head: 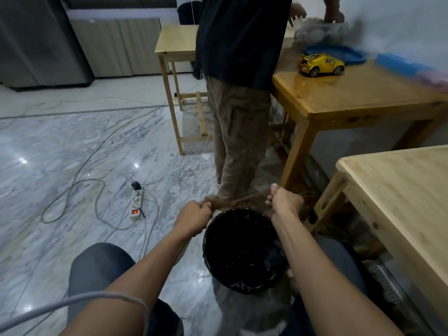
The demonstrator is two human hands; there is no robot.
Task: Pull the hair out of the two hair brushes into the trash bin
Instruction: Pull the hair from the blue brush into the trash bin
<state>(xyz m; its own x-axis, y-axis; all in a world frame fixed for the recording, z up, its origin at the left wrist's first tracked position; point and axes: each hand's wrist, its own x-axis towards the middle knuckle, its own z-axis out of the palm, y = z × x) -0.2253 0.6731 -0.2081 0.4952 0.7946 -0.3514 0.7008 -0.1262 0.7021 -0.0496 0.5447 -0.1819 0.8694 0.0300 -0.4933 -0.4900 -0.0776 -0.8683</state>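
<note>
A round trash bin [211, 241] lined with a black bag stands on the floor between my knees. Just above its far rim my left hand [194, 217] is closed on a clump of brown hair [225, 202]. The hair stretches to the right toward my right hand [284, 200], which is closed on the other end. A perforated brush head [246, 204] shows between the hands, mostly hidden by the hair. I cannot see a second brush.
Another person [240, 81] stands just beyond the bin at a wooden table [363, 98] holding a yellow toy car [321, 64]. A light wooden table [400, 190] is at my right. A power strip [137, 202] and cables lie on the marble floor to the left.
</note>
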